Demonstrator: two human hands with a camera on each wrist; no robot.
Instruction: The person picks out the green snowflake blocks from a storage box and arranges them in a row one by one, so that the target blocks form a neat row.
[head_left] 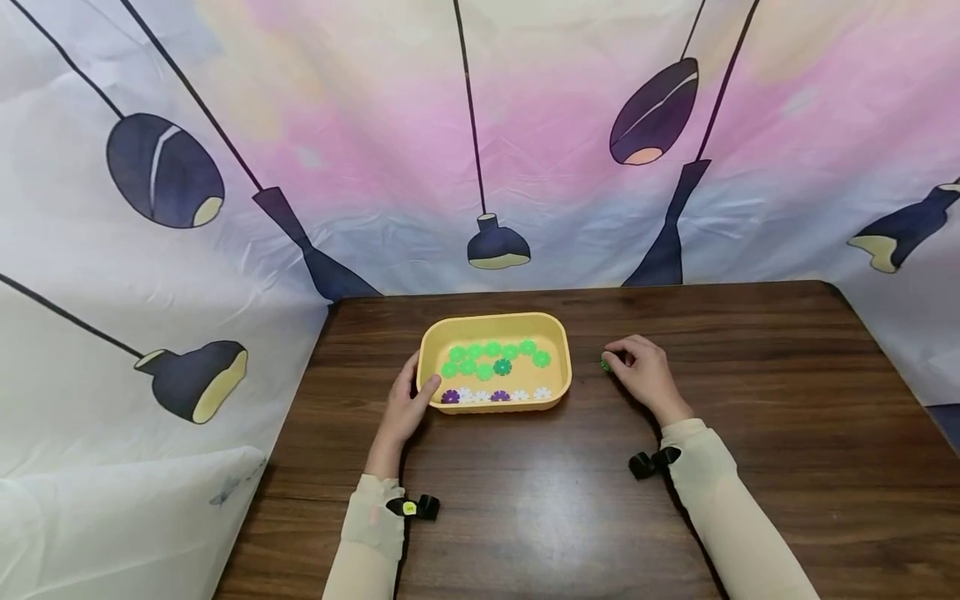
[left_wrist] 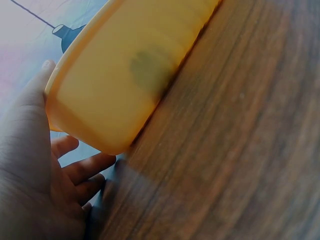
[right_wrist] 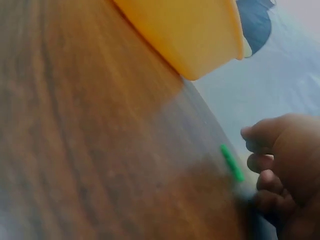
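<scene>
My left hand (head_left: 405,408) grips the left end of a yellow plastic tub (head_left: 564,367), with the thumb over its rim and the fingers outside. In the left wrist view, the fingers (left_wrist: 87,170) lie by the tub's lower corner. Flower-shaped plastic discs lie inside: several light green discs (head_left: 492,350), one dark green disc (head_left: 502,367), and a row of purple and white discs (head_left: 500,396) along the near wall. To the right of the tub, my right hand (head_left: 642,375) is beside a green disc (right_wrist: 232,163) flat on the table; its loosely bent fingers look slightly apart from it.
The dark wood table (head_left: 525,508) extends around the tub and both hands. Behind it hangs a pastel cloth (head_left: 375,150) printed with lamps. Each sleeve carries a black wrist camera, one on the left (head_left: 426,507) and one on the right (head_left: 643,465).
</scene>
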